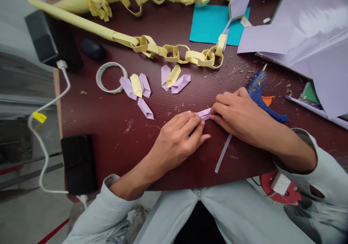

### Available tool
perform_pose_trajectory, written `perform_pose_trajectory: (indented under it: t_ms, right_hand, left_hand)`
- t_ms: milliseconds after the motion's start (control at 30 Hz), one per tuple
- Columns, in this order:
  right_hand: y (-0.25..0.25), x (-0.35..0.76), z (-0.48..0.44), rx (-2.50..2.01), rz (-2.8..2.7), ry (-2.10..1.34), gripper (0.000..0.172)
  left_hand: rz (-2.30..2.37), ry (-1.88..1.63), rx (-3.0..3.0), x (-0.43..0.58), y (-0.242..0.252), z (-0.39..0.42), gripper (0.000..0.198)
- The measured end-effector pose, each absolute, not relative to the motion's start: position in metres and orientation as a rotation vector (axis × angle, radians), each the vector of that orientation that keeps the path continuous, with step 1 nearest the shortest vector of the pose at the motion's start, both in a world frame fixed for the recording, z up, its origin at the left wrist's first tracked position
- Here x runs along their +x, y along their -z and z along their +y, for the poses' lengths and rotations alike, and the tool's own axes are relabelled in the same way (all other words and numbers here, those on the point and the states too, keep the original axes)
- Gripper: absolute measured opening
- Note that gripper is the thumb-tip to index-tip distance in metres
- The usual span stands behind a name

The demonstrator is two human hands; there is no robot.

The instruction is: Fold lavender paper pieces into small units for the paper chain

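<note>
Both hands meet over a folded strip of purple paper (203, 114) on the dark red table. My left hand (181, 137) has its fingers closed on the strip's left end. At the other end, my right hand (236, 114) pinches it, and the fingertips hide part of the paper. Folded purple and yellow pieces lie beyond: a small group with a yellow piece (173, 76) in it, and another to the left around a second yellow piece (136, 85). Under my right hand, a clear glue stick (223, 153) points toward the table's front edge.
A blue glue gun (257, 88) lies beside my right hand. Yellow paper chains (174, 54) cross the back. A tape roll (99, 78), black mouse (92, 49) and phone (78, 163) are at left. Purple sheets (301, 48) and a turquoise sheet (206, 23) occupy the back right.
</note>
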State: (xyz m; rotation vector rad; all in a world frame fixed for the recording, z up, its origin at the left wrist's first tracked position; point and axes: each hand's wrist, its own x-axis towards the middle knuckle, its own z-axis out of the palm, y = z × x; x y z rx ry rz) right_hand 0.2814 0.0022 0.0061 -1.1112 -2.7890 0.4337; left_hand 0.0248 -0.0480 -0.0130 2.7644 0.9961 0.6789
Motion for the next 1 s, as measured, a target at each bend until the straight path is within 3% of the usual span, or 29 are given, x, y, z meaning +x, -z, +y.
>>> perform_pose_trajectory:
  t_ms: [333,1000]
  right_hand:
    - [-0.011,0.274,-0.005,-1.216,-2.792,-0.365,0.030]
    - [-0.020,0.267,-0.006,-1.395,-2.674,-0.375,0.021]
  left_hand:
    - [0.991,-0.623,2.805,0.026,0.011,-0.053,0.038]
    - [0.989,-0.595,2.822,0.027,0.010,-0.050,0.037]
